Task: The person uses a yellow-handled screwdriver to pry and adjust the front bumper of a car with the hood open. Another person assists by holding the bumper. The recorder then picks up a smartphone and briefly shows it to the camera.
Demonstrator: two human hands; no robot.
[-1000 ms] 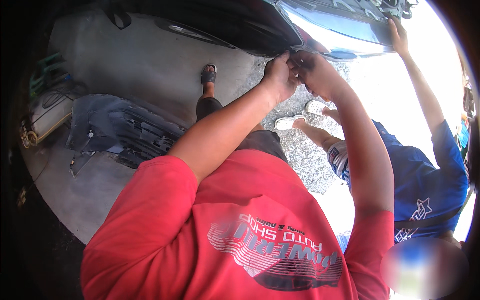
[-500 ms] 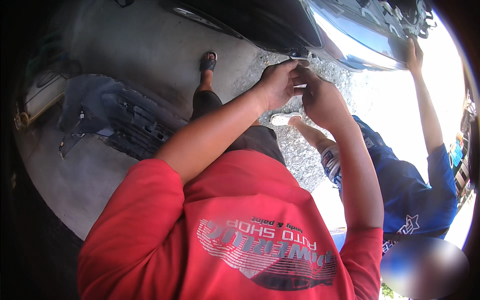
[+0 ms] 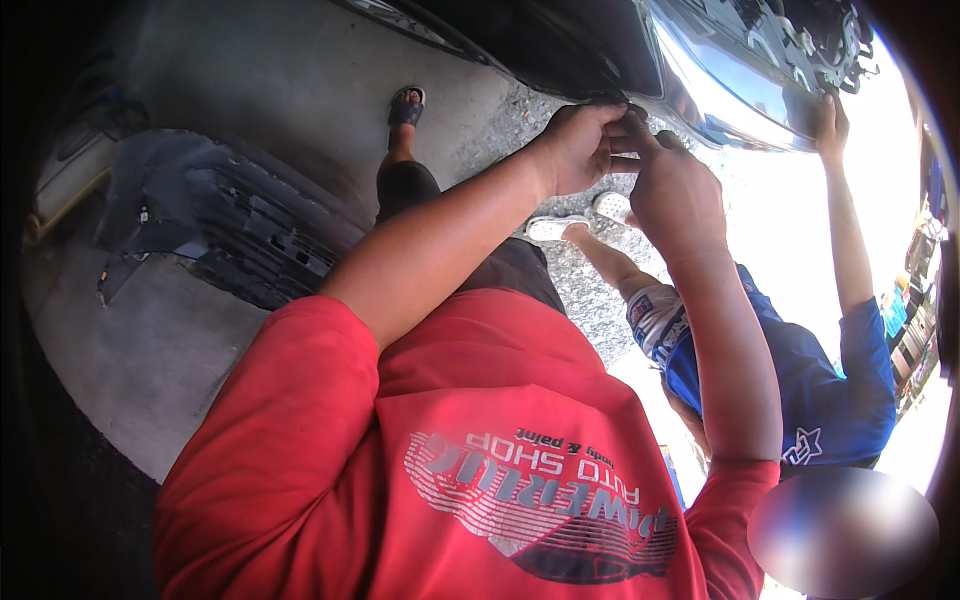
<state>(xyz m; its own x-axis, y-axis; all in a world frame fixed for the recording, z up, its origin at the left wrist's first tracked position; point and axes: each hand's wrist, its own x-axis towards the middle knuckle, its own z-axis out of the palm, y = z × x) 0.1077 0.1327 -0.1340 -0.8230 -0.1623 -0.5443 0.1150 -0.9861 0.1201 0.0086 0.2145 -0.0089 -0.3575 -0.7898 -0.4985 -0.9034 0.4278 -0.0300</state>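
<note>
While the left hand [image 3: 582, 150] and right hand [image 3: 680, 198] meet at the car [image 3: 570, 45], their grip unclear, work seems unfinished; a loose bumper [image 3: 222, 212] lies left of them.

Daylight, harsh, blown out at right; floor [image 3: 200, 350], left, dim; oval patch [image 3: 843, 533] blurred; edges dark, curved

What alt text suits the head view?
The wearer's left hand and right hand are close together beside a dark car. At right, another person's hand touches it; a dark bumper-like panel lies on the floor at left.
</note>
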